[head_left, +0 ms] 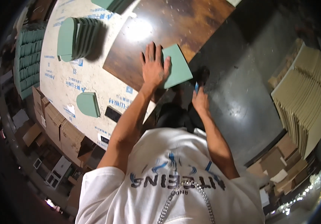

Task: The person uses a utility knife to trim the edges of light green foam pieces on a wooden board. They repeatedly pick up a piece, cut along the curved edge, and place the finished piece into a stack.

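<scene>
One green panel (pixel 179 68) overhanging brown board (pixel 184 28), left hand (pixel 154 71) spread across both, right hand (pixel 201 100) gripping small blue tool (pixel 196 87).

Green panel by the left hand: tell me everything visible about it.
The green panel is a flat, thin, pale-green sheet with a plain, matte-looking face and straight visible edges meeting in corners; its exact material can't be told. It lies flat, slightly turned, on the glossy brown board, its right-hand corner projecting past the board's edge. The left hand rests at its left side, thumb on its face, hiding part of its outline. The visible face looks intact.
</scene>
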`<state>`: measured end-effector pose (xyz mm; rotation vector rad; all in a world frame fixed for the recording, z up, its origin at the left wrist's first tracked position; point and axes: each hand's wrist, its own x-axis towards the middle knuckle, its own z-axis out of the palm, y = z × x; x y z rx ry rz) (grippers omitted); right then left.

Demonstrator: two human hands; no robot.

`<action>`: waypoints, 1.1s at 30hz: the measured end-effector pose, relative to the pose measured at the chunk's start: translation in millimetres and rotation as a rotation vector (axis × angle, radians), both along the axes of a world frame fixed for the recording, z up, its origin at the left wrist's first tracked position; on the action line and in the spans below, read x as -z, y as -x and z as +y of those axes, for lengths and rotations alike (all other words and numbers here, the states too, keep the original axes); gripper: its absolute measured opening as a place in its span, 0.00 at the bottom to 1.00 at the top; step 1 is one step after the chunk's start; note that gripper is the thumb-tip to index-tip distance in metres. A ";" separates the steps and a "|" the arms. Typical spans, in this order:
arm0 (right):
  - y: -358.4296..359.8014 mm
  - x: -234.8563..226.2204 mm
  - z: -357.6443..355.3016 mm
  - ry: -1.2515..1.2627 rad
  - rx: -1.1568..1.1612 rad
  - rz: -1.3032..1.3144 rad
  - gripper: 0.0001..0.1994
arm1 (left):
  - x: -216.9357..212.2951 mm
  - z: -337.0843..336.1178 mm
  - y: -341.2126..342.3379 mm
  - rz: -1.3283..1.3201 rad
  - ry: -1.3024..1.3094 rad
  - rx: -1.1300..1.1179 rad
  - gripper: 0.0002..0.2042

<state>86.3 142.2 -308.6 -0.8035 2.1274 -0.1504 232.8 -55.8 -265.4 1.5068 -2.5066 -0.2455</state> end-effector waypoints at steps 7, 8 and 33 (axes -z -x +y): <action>2.1 -25.1 -33.5 0.580 1.022 -1.067 0.20 | 1.9 0.5 2.4 0.069 -0.006 0.005 0.28; -2.8 -30.7 -41.3 0.590 1.070 -1.102 0.18 | 3.2 -1.4 3.1 0.071 0.025 0.015 0.27; 0.3 -377.8 -25.9 0.910 0.242 -1.235 0.09 | -251.0 81.0 -79.7 1.550 -1.137 0.021 0.24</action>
